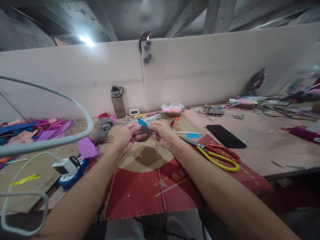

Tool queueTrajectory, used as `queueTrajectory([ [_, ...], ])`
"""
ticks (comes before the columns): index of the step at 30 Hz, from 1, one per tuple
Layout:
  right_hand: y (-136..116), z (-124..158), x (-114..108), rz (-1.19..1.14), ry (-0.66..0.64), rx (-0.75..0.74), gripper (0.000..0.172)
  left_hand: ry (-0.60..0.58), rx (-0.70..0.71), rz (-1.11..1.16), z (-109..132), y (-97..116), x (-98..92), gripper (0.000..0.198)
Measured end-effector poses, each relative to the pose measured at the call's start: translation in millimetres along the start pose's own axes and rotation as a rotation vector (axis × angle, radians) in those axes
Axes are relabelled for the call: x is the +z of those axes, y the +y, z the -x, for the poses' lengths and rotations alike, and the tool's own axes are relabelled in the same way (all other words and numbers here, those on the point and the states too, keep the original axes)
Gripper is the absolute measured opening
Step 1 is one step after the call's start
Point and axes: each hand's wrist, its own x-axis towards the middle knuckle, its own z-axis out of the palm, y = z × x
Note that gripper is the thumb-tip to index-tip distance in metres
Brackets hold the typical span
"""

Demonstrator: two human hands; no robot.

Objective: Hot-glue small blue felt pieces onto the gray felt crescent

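Between my two hands is a dark grey rounded felt-like piece [144, 136], held above the cardboard, with a pointed blue piece [142, 122] standing up from its top. My left hand [130, 135] pinches the left side, its fingers partly behind the grey piece. My right hand [161, 131] grips the right side near the blue piece. Whether the blue piece is attached to the grey one I cannot tell. Scissors [215, 153] with one red and one yellow handle lie right of my right hand, near a blue scalloped cutout [193, 136].
A red and tan cardboard sheet [147, 190] lies beneath my hands. A black phone [226, 136] is at right. Behind stand a bottle [118, 103] and a bowl [172, 111]. An orange cutter [173, 122] lies beyond my hands. Coloured scraps [50, 128] and a white cable [82, 106] occupy the left.
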Motion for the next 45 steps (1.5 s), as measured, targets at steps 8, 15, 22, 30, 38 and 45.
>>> queueTrajectory([
  [8, -1.0, -1.5, -3.3, -0.065, -0.066, 0.043, 0.025, 0.021, -0.029, 0.060, -1.3, -1.1, -3.4, 0.005],
  [15, 0.9, -1.0, -1.9, 0.185, 0.047, -0.148, 0.020, 0.098, 0.001, 0.091, -1.5, 1.3, -1.3, 0.005],
  [22, 6.1, 0.3, -0.9, 0.520, 0.090, -0.462, 0.015, 0.075, 0.011, 0.104, -2.1, 2.3, -3.4, 0.005],
  [30, 2.4, 1.0, -1.1, 0.506, 0.145, -0.392, 0.019, 0.017, 0.017, 0.049, -0.5, 0.8, -2.1, 0.007],
  [38, -0.1, 1.7, -0.2, 0.554, 0.166, -0.390, 0.020, 0.030, 0.020, 0.011, 0.3, 2.4, -0.3, 0.010],
  [45, 1.2, 0.5, -0.4, 0.489, 0.151, -0.322, 0.018, 0.012, 0.023, -0.018, 1.0, 1.5, -0.9, 0.010],
])
